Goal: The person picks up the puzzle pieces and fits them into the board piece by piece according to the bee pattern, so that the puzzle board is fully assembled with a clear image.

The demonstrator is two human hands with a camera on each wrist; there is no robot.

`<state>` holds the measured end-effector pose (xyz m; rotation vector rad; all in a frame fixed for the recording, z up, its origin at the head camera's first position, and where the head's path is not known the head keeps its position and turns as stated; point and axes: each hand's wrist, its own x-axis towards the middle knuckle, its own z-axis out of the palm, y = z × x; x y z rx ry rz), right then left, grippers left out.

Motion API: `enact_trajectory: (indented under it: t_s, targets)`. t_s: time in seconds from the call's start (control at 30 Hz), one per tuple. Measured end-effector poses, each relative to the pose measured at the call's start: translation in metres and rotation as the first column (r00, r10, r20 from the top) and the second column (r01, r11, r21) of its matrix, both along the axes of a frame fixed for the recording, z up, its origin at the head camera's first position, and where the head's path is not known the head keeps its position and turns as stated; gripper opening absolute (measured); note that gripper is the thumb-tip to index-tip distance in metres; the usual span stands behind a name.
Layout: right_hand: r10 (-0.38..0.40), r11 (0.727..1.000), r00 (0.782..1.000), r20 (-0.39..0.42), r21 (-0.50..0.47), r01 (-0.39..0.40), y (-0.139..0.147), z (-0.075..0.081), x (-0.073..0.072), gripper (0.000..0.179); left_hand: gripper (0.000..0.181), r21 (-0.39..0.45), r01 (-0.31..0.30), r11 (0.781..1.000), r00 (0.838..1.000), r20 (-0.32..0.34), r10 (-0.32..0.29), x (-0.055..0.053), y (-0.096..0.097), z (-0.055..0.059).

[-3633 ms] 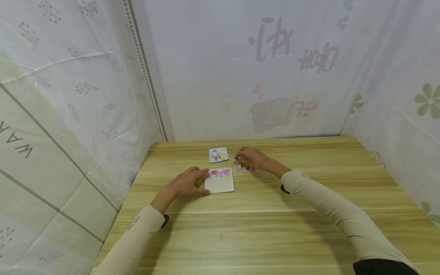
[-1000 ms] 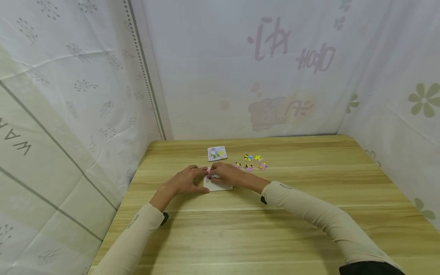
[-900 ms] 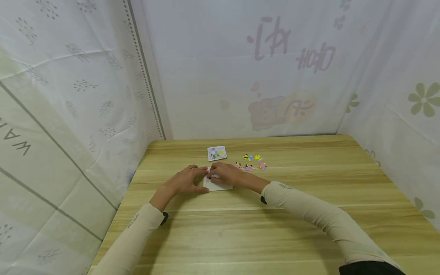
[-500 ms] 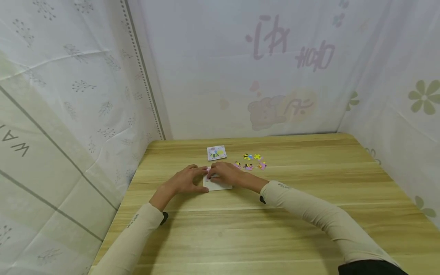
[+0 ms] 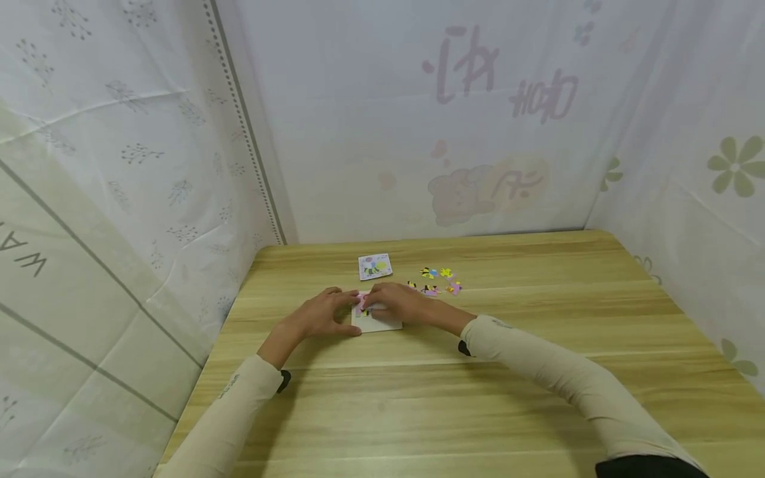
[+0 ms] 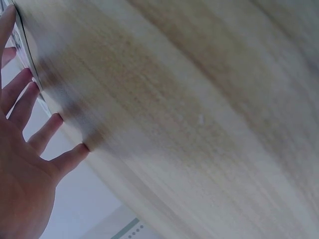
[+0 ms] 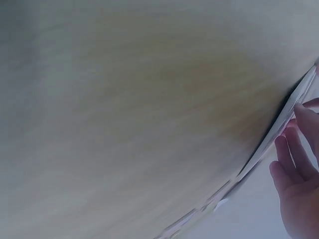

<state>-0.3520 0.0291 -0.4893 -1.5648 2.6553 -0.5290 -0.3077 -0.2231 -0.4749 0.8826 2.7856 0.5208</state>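
A small pale puzzle board (image 5: 382, 324) lies on the wooden table, with pink pieces along its far side partly covered by fingers. My left hand (image 5: 317, 315) rests at the board's left edge, thumb by the near corner and forefinger reaching over the far corner. In the left wrist view the fingers (image 6: 45, 132) are spread and straight, tips on the table and board edge. My right hand (image 5: 402, 303) is over the board, thumb and forefinger at a black-and-yellow puzzle piece (image 5: 365, 313) on its left part. The right wrist view shows those fingertips low at the board's edge.
Several loose puzzle pieces lie to the right of the board, among them a yellow one (image 5: 446, 272) and a pink-and-black one (image 5: 430, 290). Behind the board is a picture card (image 5: 375, 267) with a bee. Patterned curtains (image 5: 358, 133) stand around the table (image 5: 382, 411).
My right hand has come from the loose pieces leftward onto the board. In the last half second its fingers shifted slightly, uncovering the black-and-yellow piece. My left hand has stayed at the board's edge.
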Motion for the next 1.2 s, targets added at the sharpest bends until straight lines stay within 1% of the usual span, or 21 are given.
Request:
enact_trajectory:
  t_s: [0.13,0.23,0.33,0.47,0.6,0.7,0.93,1.03,1.2]
  targets:
    - [-0.024,0.999,1.000,0.015,-0.035,0.025,0.013,0.002,-0.003,0.020,0.082,-0.010,-0.005,1.000,1.000,-0.001,0.005,0.000,0.000,0.000]
    - [-0.049,0.998,0.999,0.019,-0.043,0.050,0.024,0.006,-0.006,0.020,0.082,-0.013,-0.009,1.000,1.000,0.001,0.009,0.000,0.001,0.000]
    - [-0.065,0.995,0.997,0.047,-0.071,0.068,0.037,0.011,-0.008,0.022,0.082,-0.013,-0.010,1.000,1.000,0.002,0.010,0.000,0.001,0.000]
    - [-0.137,0.985,0.988,0.067,-0.097,0.143,0.051,0.016,-0.013,0.022,0.082,-0.013,-0.013,1.000,1.000,0.002,0.013,-0.001,0.001,-0.001]
    - [-0.216,0.972,0.975,0.045,-0.082,0.219,0.064,0.017,-0.020,0.023,0.082,-0.014,-0.018,1.000,1.000,0.003,0.018,-0.001,0.000,-0.001]
    - [-0.247,0.966,0.968,0.038,-0.068,0.249,0.073,0.016,-0.025,0.024,0.082,-0.013,-0.016,1.000,1.000,0.005,0.016,-0.001,0.001,-0.001]
    - [-0.282,0.958,0.959,0.003,-0.060,0.281,0.094,0.014,-0.035,0.024,0.082,-0.001,-0.013,1.000,1.000,0.005,0.013,0.002,0.000,-0.001]
    - [-0.314,0.948,0.949,0.010,-0.042,0.314,0.103,0.013,-0.039,0.027,0.081,-0.001,-0.013,1.000,1.000,0.003,0.013,0.001,0.000,0.000]
    - [-0.357,0.933,0.933,0.053,-0.027,0.359,0.116,0.013,-0.044,0.030,0.081,-0.005,-0.013,1.000,1.000,0.001,0.013,0.001,0.000,0.000]
